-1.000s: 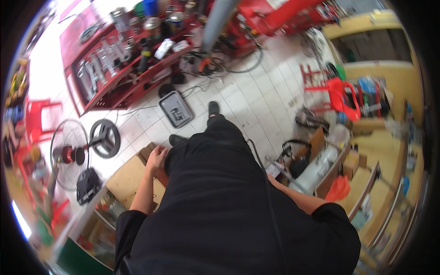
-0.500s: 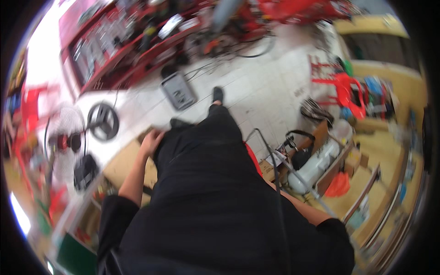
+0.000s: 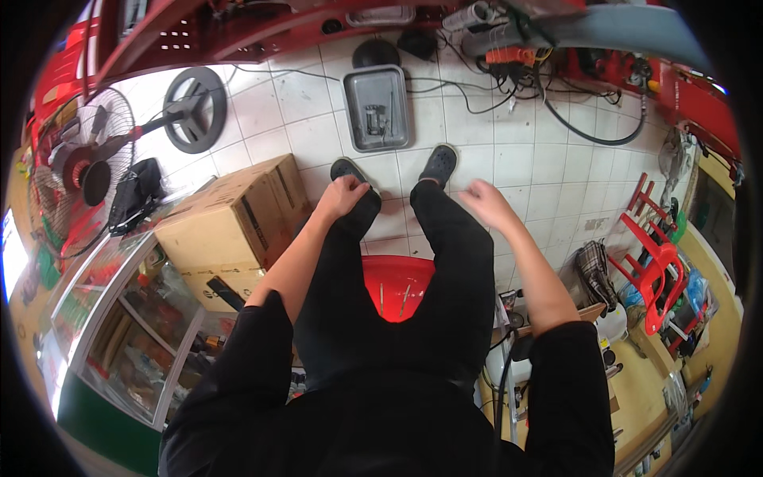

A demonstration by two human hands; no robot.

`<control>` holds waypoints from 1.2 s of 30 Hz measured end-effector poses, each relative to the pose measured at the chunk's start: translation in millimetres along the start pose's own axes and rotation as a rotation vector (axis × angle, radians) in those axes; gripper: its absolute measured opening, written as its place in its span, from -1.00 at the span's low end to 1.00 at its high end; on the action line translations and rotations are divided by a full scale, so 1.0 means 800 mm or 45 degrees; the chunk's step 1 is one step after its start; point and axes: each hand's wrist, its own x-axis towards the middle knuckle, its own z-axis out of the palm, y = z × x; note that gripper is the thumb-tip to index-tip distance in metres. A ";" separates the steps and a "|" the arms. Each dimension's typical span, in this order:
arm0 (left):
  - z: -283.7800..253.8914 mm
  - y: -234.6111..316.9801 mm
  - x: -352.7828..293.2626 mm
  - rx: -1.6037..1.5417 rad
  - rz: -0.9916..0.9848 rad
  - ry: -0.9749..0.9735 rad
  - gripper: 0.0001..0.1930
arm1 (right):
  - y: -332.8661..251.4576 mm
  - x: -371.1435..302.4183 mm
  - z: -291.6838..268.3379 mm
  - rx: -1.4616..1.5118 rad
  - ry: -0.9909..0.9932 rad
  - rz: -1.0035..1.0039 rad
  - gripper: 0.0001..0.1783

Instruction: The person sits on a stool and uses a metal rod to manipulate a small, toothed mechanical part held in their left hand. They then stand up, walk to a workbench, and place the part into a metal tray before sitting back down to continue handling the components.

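Note:
I am seated on a red plastic stool [image 3: 399,278], whose front shows between my black-trousered thighs. Loosely curled, my left hand [image 3: 343,196] is over my left knee, and I see nothing in it. My right hand [image 3: 487,203] hangs in the air to the right of my right shin; its fingers are smeared and no object shows there. Beyond my dark clogs, a grey tray [image 3: 377,145] with small dark metal-looking parts lies on the tiled floor.
At left stand a cardboard box [image 3: 214,226], a glass display case [image 3: 163,310] and a fan [image 3: 83,171] with a round black base. Cables [image 3: 469,103] and a red workbench [image 3: 191,44] lie ahead. A red chair [image 3: 656,266] stands to the right.
I have lowered onto the stool, and my view has turned. My left hand has left my thigh beside the box for my knee; my right hand has come forward into sight.

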 end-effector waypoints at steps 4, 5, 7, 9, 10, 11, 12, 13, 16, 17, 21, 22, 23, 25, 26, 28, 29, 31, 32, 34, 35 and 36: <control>0.040 -0.016 0.090 0.067 0.113 -0.023 -0.59 | 0.011 0.112 0.073 0.144 -0.003 0.082 -0.55; 0.046 -0.020 0.109 0.074 0.126 -0.014 -0.58 | 0.024 0.136 0.091 0.136 0.035 0.057 -0.56; 0.056 -0.035 0.145 0.108 0.019 -0.061 -0.58 | 0.046 0.167 0.116 0.142 -0.020 0.101 -0.55; 0.064 -0.051 0.171 0.193 -0.025 -0.069 -0.58 | 0.063 0.180 0.126 0.128 -0.045 0.121 -0.55; 0.068 -0.064 0.182 0.238 -0.046 -0.069 -0.58 | 0.072 0.184 0.131 0.147 -0.045 0.131 -0.56; 0.074 -0.076 0.194 0.235 -0.074 -0.089 -0.59 | 0.083 0.186 0.132 0.160 -0.046 0.142 -0.56; 0.078 -0.087 0.208 0.232 -0.099 -0.107 -0.59 | 0.094 0.188 0.132 0.173 -0.046 0.151 -0.56; 0.082 -0.098 0.222 0.229 -0.122 -0.124 -0.59 | 0.104 0.196 0.128 0.119 -0.088 0.181 -0.56; 0.100 -0.128 0.265 0.322 0.002 0.029 -0.62 | 0.090 0.209 0.111 0.245 -0.028 0.114 -0.55; 0.107 -0.135 0.283 0.315 -0.016 0.078 -0.64 | 0.082 0.213 0.107 0.225 -0.020 0.123 -0.55; 0.131 -0.176 0.357 0.232 -0.036 0.227 -0.75 | 0.046 0.206 0.108 -0.123 -0.133 0.085 -0.54; 0.136 -0.180 0.369 0.246 -0.003 0.256 -0.76 | 0.045 0.205 0.115 -0.127 -0.143 0.076 -0.56; 0.143 -0.183 0.374 0.257 0.029 0.289 -0.76 | 0.045 0.203 0.119 -0.136 -0.154 0.064 -0.57; 0.163 -0.187 0.377 0.256 0.066 0.414 -0.72 | 0.049 0.203 0.133 -0.137 -0.179 0.031 -0.61; 0.173 -0.189 0.378 0.253 0.079 0.482 -0.69 | 0.055 0.204 0.144 -0.128 -0.194 0.010 -0.63; 0.180 -0.173 0.370 0.249 -0.022 0.427 -0.67 | 0.064 0.211 0.165 -0.177 -0.240 -0.016 -0.67; 0.175 -0.166 0.368 0.268 -0.033 0.326 -0.65 | 0.067 0.218 0.176 -0.231 -0.276 -0.031 -0.68; 0.168 -0.161 0.365 0.205 -0.082 0.303 -0.73 | 0.055 0.244 0.185 -0.352 -0.367 -0.035 -0.69; 0.164 -0.157 0.365 0.171 -0.100 0.292 -0.76 | 0.056 0.263 0.190 -0.353 -0.334 -0.054 -0.68; 0.160 -0.159 0.369 0.119 -0.085 0.351 -0.77 | 0.070 0.305 0.207 -0.354 -0.267 -0.083 -0.67; 0.161 -0.165 0.372 0.083 -0.080 0.369 -0.78 | 0.074 0.322 0.215 -0.334 -0.252 -0.055 -0.66; 0.160 -0.173 0.373 0.046 -0.077 0.390 -0.78 | 0.073 0.336 0.223 -0.314 -0.240 -0.029 -0.65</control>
